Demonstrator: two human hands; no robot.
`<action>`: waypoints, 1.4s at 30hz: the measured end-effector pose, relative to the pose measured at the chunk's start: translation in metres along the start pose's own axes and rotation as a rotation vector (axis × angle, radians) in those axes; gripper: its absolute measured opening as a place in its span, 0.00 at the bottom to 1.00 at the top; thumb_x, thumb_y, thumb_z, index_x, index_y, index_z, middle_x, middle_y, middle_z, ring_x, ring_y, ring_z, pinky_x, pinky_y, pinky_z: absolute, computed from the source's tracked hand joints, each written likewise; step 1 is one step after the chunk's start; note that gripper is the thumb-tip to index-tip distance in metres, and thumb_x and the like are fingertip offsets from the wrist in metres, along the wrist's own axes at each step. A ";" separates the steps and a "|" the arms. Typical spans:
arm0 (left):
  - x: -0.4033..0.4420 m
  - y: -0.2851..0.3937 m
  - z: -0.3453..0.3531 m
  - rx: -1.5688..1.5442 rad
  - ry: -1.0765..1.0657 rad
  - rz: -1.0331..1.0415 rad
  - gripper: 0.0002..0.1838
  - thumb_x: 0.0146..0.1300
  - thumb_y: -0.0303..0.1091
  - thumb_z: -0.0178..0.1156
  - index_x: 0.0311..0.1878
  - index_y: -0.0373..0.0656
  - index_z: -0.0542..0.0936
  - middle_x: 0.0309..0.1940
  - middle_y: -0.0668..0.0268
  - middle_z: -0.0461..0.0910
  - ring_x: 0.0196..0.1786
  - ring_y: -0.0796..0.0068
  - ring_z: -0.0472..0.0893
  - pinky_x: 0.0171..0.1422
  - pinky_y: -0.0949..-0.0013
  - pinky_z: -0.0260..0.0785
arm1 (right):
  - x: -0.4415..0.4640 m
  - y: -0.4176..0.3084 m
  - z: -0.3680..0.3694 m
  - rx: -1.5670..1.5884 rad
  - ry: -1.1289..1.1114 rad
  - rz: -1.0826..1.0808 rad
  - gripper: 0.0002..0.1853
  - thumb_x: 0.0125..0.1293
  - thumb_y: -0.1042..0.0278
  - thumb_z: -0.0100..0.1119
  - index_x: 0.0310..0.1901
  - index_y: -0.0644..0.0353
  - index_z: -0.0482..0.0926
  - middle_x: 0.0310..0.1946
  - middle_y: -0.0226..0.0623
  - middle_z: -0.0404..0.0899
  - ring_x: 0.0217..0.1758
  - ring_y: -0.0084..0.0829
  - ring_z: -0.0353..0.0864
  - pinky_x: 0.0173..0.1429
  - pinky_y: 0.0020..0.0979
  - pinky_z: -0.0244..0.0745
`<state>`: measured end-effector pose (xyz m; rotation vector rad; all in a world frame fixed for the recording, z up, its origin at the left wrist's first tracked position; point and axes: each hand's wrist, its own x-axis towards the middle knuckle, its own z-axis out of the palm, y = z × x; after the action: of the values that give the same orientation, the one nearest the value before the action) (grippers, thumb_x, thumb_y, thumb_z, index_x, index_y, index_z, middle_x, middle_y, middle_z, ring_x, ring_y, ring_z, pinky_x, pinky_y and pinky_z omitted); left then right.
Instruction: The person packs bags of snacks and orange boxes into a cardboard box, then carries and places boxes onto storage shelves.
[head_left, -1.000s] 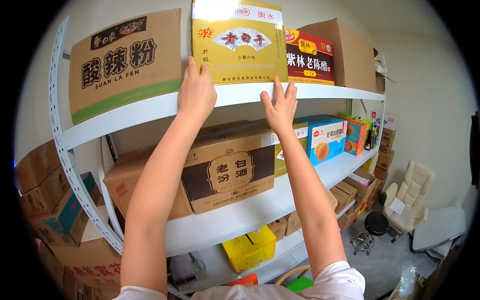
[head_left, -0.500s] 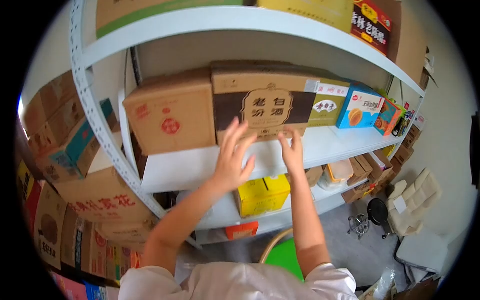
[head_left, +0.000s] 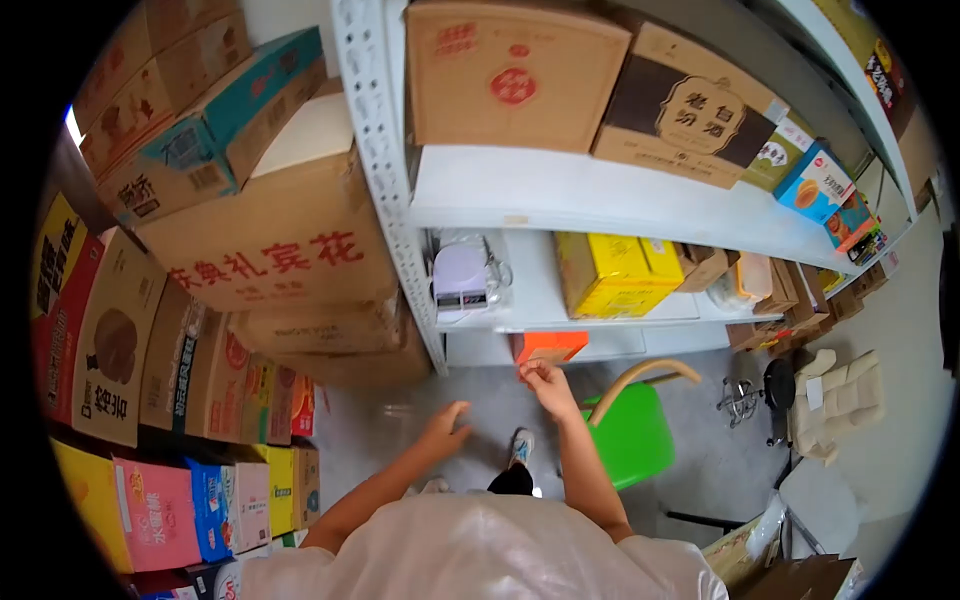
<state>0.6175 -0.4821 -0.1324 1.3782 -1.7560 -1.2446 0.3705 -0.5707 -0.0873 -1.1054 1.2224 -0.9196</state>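
Note:
My left hand (head_left: 443,432) is over the grey floor with its thumb and fingers apart, holding nothing. To its right and a little higher in view is my right hand (head_left: 547,388), its fingers curled together with nothing visible in them. Behind those fingertips an orange box (head_left: 550,345) lies on the lowest shelf; whether they touch it I cannot tell. A brown and black carton (head_left: 685,110) and a plain brown carton (head_left: 515,85) stand on the shelf higher up. Neither hand is near those two cartons.
Stacked cartons (head_left: 270,255) rise left of the white rack post (head_left: 375,150). The middle shelf holds a lilac kitchen scale (head_left: 460,275) and a yellow box (head_left: 615,275). A green chair (head_left: 632,435) stands by my right forearm. Farther right is a cream office chair (head_left: 835,400).
Both hands have come down and away from the brown and black carton. My right fingers have curled in. My view has turned down and left, showing more floor and stacked cartons.

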 end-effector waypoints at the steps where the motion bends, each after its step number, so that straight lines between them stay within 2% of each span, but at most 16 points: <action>1: -0.014 -0.008 -0.008 0.034 0.014 -0.027 0.24 0.62 0.33 0.61 0.61 0.46 0.69 0.55 0.56 0.75 0.58 0.63 0.76 0.50 0.63 0.73 | -0.002 0.026 0.015 0.016 -0.036 0.023 0.07 0.65 0.74 0.57 0.42 0.65 0.77 0.35 0.31 0.81 0.39 0.22 0.78 0.47 0.23 0.72; 6: -0.047 -0.032 -0.029 -0.008 0.000 -0.136 0.22 0.63 0.32 0.60 0.60 0.46 0.70 0.52 0.58 0.78 0.55 0.63 0.78 0.51 0.63 0.73 | -0.014 0.065 0.065 -0.096 -0.085 0.134 0.09 0.64 0.69 0.60 0.42 0.65 0.79 0.36 0.33 0.83 0.39 0.23 0.79 0.47 0.25 0.73; 11: -0.034 -0.048 -0.027 0.045 -0.068 -0.173 0.20 0.63 0.30 0.60 0.57 0.45 0.71 0.51 0.58 0.79 0.54 0.62 0.79 0.52 0.62 0.73 | 0.008 0.101 0.072 -0.090 -0.044 0.083 0.11 0.64 0.64 0.62 0.41 0.64 0.79 0.35 0.34 0.83 0.38 0.24 0.80 0.46 0.28 0.74; 14: -0.016 -0.070 -0.024 0.041 -0.174 -0.179 0.21 0.63 0.30 0.60 0.59 0.44 0.70 0.52 0.55 0.78 0.55 0.60 0.79 0.54 0.61 0.72 | 0.025 0.123 0.071 -0.131 -0.040 0.100 0.08 0.65 0.69 0.58 0.42 0.62 0.79 0.34 0.29 0.81 0.38 0.20 0.76 0.45 0.24 0.71; 16: -0.001 -0.084 -0.021 0.041 -0.234 -0.092 0.23 0.63 0.30 0.60 0.61 0.43 0.68 0.52 0.53 0.78 0.54 0.60 0.79 0.55 0.61 0.72 | 0.032 0.139 0.072 -0.136 0.010 0.112 0.08 0.65 0.69 0.58 0.42 0.62 0.79 0.34 0.30 0.81 0.37 0.21 0.77 0.45 0.25 0.72; 19: 0.027 -0.103 -0.013 0.077 -0.284 -0.133 0.26 0.63 0.31 0.61 0.63 0.42 0.65 0.51 0.51 0.77 0.54 0.60 0.79 0.56 0.60 0.71 | 0.046 0.170 0.070 -0.187 0.097 0.123 0.08 0.64 0.69 0.60 0.42 0.63 0.79 0.35 0.32 0.82 0.37 0.23 0.79 0.44 0.27 0.74; 22: 0.055 -0.158 0.004 0.073 -0.328 -0.163 0.27 0.61 0.34 0.62 0.61 0.41 0.66 0.50 0.48 0.77 0.51 0.55 0.79 0.53 0.58 0.72 | 0.051 0.226 0.082 -0.207 0.171 0.167 0.11 0.61 0.67 0.64 0.42 0.64 0.79 0.36 0.35 0.83 0.36 0.26 0.81 0.43 0.30 0.76; 26: 0.110 -0.243 0.034 0.053 -0.385 -0.104 0.28 0.60 0.35 0.62 0.62 0.42 0.65 0.49 0.49 0.77 0.50 0.55 0.79 0.54 0.56 0.71 | 0.084 0.302 0.081 -0.160 0.307 0.220 0.17 0.56 0.65 0.70 0.43 0.65 0.79 0.37 0.40 0.83 0.36 0.28 0.82 0.43 0.31 0.77; 28: 0.142 -0.286 0.049 0.229 -0.332 -0.095 0.30 0.59 0.34 0.63 0.63 0.42 0.63 0.51 0.48 0.76 0.50 0.55 0.79 0.55 0.57 0.71 | 0.100 0.332 0.081 -0.192 0.325 0.217 0.18 0.56 0.65 0.70 0.44 0.66 0.79 0.38 0.42 0.83 0.36 0.29 0.83 0.42 0.31 0.77; 29: 0.160 -0.307 0.063 0.122 -0.313 -0.235 0.32 0.58 0.32 0.64 0.64 0.41 0.62 0.53 0.49 0.75 0.51 0.55 0.78 0.55 0.59 0.72 | 0.112 0.347 0.079 -0.200 0.353 0.209 0.18 0.56 0.65 0.69 0.44 0.66 0.79 0.38 0.43 0.83 0.37 0.30 0.83 0.42 0.31 0.78; 31: 0.197 -0.360 0.092 0.099 -0.261 -0.149 0.31 0.58 0.31 0.64 0.64 0.41 0.63 0.54 0.49 0.74 0.51 0.55 0.78 0.55 0.60 0.72 | 0.139 0.378 0.071 -0.211 0.387 0.205 0.17 0.56 0.66 0.68 0.45 0.67 0.78 0.38 0.44 0.83 0.38 0.30 0.84 0.42 0.31 0.78; 33: 0.227 -0.397 0.122 0.073 -0.207 -0.073 0.31 0.58 0.30 0.64 0.63 0.40 0.63 0.55 0.49 0.74 0.52 0.56 0.78 0.55 0.60 0.72 | 0.169 0.409 0.061 -0.243 0.459 0.081 0.17 0.57 0.69 0.66 0.46 0.67 0.78 0.37 0.45 0.83 0.39 0.32 0.84 0.42 0.31 0.78; 35: 0.258 -0.403 0.145 0.057 -0.142 -0.052 0.29 0.60 0.28 0.62 0.63 0.39 0.63 0.55 0.50 0.73 0.54 0.56 0.78 0.55 0.60 0.72 | 0.195 0.434 0.049 -0.200 0.523 -0.039 0.16 0.55 0.67 0.66 0.44 0.65 0.79 0.39 0.50 0.83 0.38 0.43 0.84 0.43 0.37 0.78; 39: 0.317 -0.438 0.200 -0.076 -0.034 0.032 0.27 0.61 0.25 0.60 0.62 0.39 0.64 0.55 0.50 0.73 0.55 0.58 0.77 0.55 0.60 0.72 | 0.239 0.458 0.020 -0.157 0.597 -0.202 0.13 0.56 0.71 0.63 0.43 0.66 0.78 0.37 0.49 0.82 0.37 0.41 0.83 0.43 0.35 0.77; 41: 0.343 -0.471 0.226 -0.233 0.076 0.111 0.25 0.61 0.23 0.58 0.62 0.38 0.65 0.54 0.50 0.73 0.55 0.58 0.77 0.58 0.61 0.71 | 0.252 0.471 0.011 -0.050 0.638 -0.265 0.11 0.60 0.77 0.57 0.45 0.67 0.77 0.34 0.40 0.82 0.37 0.29 0.83 0.41 0.29 0.79; 42: 0.355 -0.485 0.235 -0.227 0.085 0.114 0.25 0.61 0.23 0.58 0.62 0.38 0.65 0.54 0.50 0.73 0.55 0.58 0.77 0.58 0.61 0.71 | 0.258 0.478 0.010 -0.045 0.630 -0.272 0.11 0.60 0.77 0.57 0.45 0.67 0.77 0.34 0.40 0.82 0.37 0.29 0.83 0.41 0.29 0.79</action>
<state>0.5075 -0.7602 -0.7043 1.1680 -1.5598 -1.2615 0.3999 -0.7029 -0.6138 -1.0672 1.6251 -1.5310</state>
